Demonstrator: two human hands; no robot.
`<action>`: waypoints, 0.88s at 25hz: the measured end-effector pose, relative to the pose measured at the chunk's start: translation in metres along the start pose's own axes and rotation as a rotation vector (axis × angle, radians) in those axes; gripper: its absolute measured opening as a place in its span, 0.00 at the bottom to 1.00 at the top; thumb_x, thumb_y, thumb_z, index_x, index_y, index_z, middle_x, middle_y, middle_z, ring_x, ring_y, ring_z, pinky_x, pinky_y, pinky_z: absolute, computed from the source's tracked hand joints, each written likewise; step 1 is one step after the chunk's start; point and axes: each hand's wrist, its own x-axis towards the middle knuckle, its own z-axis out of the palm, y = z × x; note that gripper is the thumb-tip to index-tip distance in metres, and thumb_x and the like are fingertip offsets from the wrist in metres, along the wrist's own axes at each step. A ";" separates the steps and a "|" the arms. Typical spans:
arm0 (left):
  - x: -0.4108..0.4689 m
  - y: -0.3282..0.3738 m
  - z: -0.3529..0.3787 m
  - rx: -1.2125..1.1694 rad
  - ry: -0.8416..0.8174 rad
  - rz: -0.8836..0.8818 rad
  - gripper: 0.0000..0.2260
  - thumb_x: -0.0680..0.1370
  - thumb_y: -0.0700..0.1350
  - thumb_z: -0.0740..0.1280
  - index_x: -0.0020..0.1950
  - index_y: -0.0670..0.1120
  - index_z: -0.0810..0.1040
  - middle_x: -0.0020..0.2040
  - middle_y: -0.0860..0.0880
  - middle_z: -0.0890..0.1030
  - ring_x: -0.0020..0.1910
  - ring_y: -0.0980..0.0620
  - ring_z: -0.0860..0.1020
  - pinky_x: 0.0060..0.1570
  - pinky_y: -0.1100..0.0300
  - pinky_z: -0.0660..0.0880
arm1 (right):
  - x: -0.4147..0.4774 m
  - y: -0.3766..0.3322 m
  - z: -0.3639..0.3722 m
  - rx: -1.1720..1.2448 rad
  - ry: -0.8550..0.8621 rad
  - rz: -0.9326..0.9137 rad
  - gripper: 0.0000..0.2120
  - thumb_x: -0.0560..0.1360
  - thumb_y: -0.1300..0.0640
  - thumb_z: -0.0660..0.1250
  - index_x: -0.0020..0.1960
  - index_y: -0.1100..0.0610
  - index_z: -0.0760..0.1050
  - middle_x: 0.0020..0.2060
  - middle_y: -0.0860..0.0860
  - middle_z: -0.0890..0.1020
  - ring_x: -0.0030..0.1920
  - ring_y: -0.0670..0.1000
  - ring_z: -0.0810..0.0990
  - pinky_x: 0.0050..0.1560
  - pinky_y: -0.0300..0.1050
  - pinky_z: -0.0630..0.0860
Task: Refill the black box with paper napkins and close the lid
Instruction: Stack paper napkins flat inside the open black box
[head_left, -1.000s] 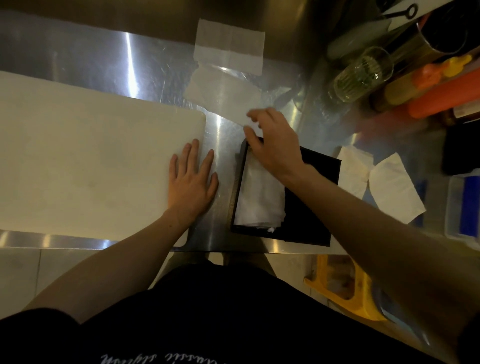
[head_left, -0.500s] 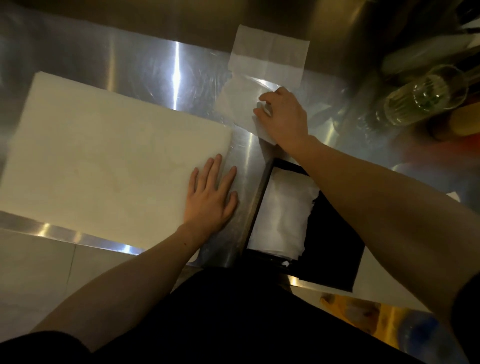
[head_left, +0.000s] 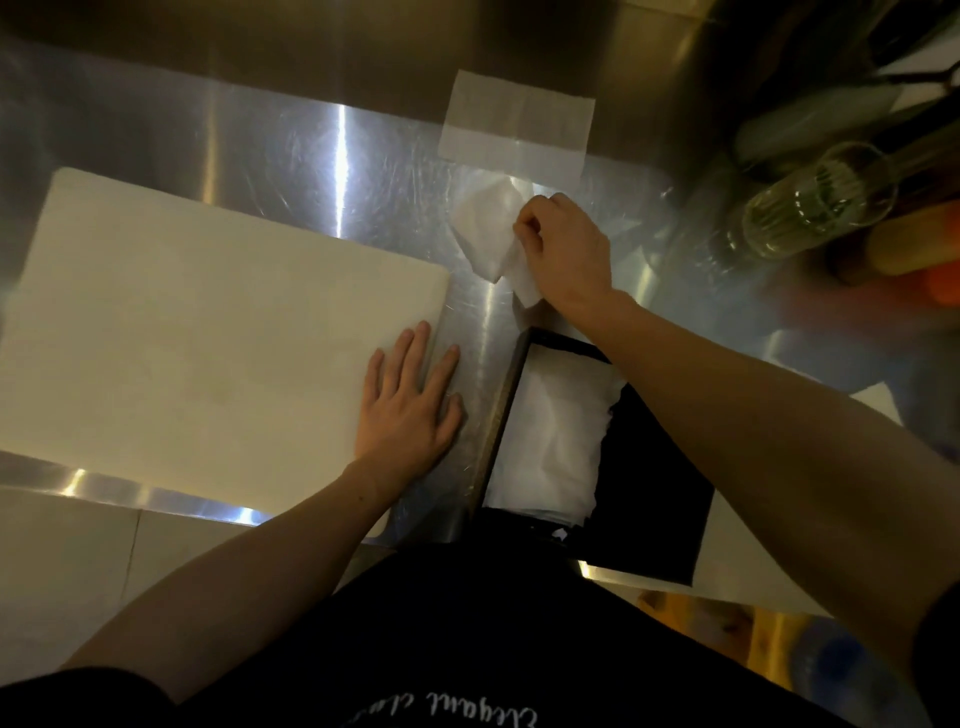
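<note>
The black box (head_left: 654, 488) lies open at the counter's front edge, with a stack of white napkins (head_left: 550, 441) filling its left half. My right forearm crosses over its far right corner. Just beyond the box, my right hand (head_left: 566, 249) pinches a crumpled white napkin (head_left: 491, 234) and holds it a little above the steel counter. Further back another napkin (head_left: 517, 124) lies flat. My left hand (head_left: 410, 410) rests flat, fingers spread, on the corner of a white cutting board (head_left: 208, 332) left of the box.
A steel counter (head_left: 291, 150) carries everything. At the right back stand a glass jar (head_left: 815, 202) of sticks and orange and yellow bottles (head_left: 924, 249). More white paper (head_left: 878, 400) shows behind my right arm. A yellow object (head_left: 727, 618) sits below the counter edge.
My right hand left the box, reached back to the loose napkin, and has now lifted and crumpled it in a pinch. My left hand has stayed on the board.
</note>
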 end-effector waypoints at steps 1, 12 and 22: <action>0.000 0.000 0.000 -0.004 0.001 -0.004 0.24 0.79 0.54 0.61 0.75 0.50 0.68 0.79 0.41 0.60 0.78 0.43 0.57 0.75 0.43 0.51 | -0.007 -0.001 -0.006 0.037 0.030 0.021 0.09 0.81 0.54 0.60 0.51 0.56 0.77 0.48 0.52 0.79 0.47 0.50 0.77 0.48 0.46 0.76; 0.002 -0.004 -0.003 -0.047 -0.074 0.027 0.24 0.82 0.54 0.57 0.78 0.50 0.63 0.80 0.40 0.55 0.79 0.41 0.53 0.76 0.42 0.47 | -0.179 -0.049 -0.086 0.471 0.445 0.413 0.04 0.76 0.54 0.69 0.48 0.54 0.81 0.41 0.47 0.82 0.42 0.41 0.80 0.45 0.30 0.75; -0.001 -0.004 -0.004 -0.094 -0.046 0.066 0.24 0.82 0.54 0.56 0.78 0.49 0.62 0.80 0.39 0.55 0.79 0.41 0.53 0.76 0.43 0.47 | -0.243 -0.057 -0.018 0.264 0.183 0.652 0.15 0.78 0.48 0.66 0.60 0.56 0.76 0.53 0.51 0.78 0.47 0.45 0.78 0.53 0.42 0.79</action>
